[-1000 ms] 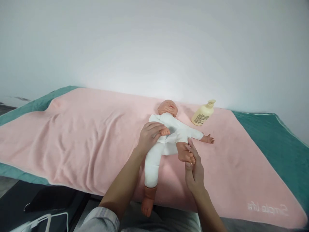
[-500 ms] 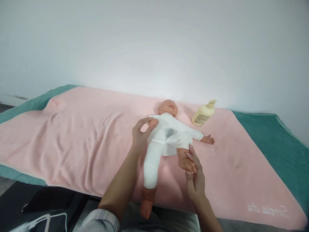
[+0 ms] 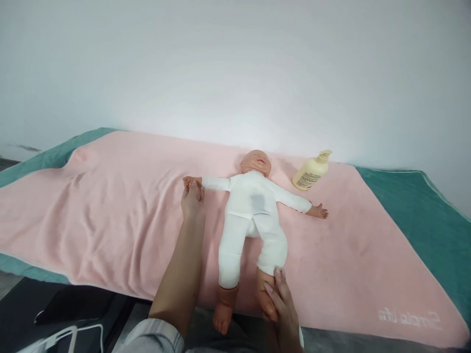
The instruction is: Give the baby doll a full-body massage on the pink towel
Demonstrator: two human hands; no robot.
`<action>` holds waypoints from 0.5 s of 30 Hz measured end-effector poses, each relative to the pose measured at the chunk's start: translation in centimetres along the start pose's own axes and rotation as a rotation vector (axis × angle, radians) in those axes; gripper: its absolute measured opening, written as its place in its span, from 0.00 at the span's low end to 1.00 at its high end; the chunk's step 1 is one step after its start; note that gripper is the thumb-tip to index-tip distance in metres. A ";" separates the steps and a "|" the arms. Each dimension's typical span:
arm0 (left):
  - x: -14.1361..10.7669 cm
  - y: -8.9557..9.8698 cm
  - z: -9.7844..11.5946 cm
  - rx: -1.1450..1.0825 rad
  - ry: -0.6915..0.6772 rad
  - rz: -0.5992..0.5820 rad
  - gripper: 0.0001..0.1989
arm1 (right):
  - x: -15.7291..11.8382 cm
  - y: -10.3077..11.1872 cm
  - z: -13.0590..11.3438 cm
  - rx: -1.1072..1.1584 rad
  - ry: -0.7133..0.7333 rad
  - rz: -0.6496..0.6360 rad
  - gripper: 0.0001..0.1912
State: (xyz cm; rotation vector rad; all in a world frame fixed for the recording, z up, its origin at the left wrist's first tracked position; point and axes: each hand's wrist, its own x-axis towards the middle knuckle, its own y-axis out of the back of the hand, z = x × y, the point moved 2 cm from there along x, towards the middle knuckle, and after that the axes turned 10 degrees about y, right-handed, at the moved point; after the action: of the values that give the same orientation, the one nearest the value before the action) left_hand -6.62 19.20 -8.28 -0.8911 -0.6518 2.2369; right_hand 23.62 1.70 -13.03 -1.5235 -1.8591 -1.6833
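A baby doll (image 3: 253, 193) with a white cloth body lies on its back on a pink blanket (image 3: 128, 196), its head toward the wall. My left hand (image 3: 193, 200) is closed round the doll's hand (image 3: 192, 181), and that arm is stretched out to the left. Around the doll's foot (image 3: 266, 296) on the right side, my right hand (image 3: 282, 304) is wrapped, with the leg nearly straight. The other foot (image 3: 222, 311) hangs over the blanket's front edge, untouched. The doll's right-side arm lies spread out on the blanket.
A pale yellow pump bottle (image 3: 311, 172) stands on the blanket right of the doll's head. Green cloth (image 3: 412, 211) shows beneath the blanket. White cables (image 3: 69, 336) and a black item (image 3: 73, 304) are at the lower left. Behind is a wall.
My left hand has drawn the doll's arm outward to the left from its chest. My right hand has moved down toward me with the foot, and the bent leg has straightened.
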 end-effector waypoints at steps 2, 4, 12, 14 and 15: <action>0.6 0.2 -0.3 -0.036 0.025 0.029 0.08 | -0.2 0.0 -0.9 -0.036 0.050 -0.004 0.25; 1.0 0.3 -0.6 -0.052 0.026 0.047 0.07 | -0.6 0.0 -1.5 -0.068 0.085 -0.011 0.25; 1.4 0.6 -0.8 -0.065 0.033 0.063 0.07 | -2.4 -0.2 -1.3 -0.129 0.088 -0.074 0.26; 1.3 0.6 -0.8 -0.064 0.027 0.061 0.07 | -2.5 -0.3 -1.3 -0.128 0.090 -0.089 0.27; 1.2 0.6 -0.7 -0.062 0.024 0.060 0.07 | -2.5 -0.3 -1.2 -0.127 0.090 -0.084 0.26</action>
State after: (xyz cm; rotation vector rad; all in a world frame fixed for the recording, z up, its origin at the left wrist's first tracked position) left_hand -6.98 19.79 -9.63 -0.9782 -0.6950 2.2666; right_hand 23.90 -0.56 -14.62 -1.4076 -1.8256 -1.9075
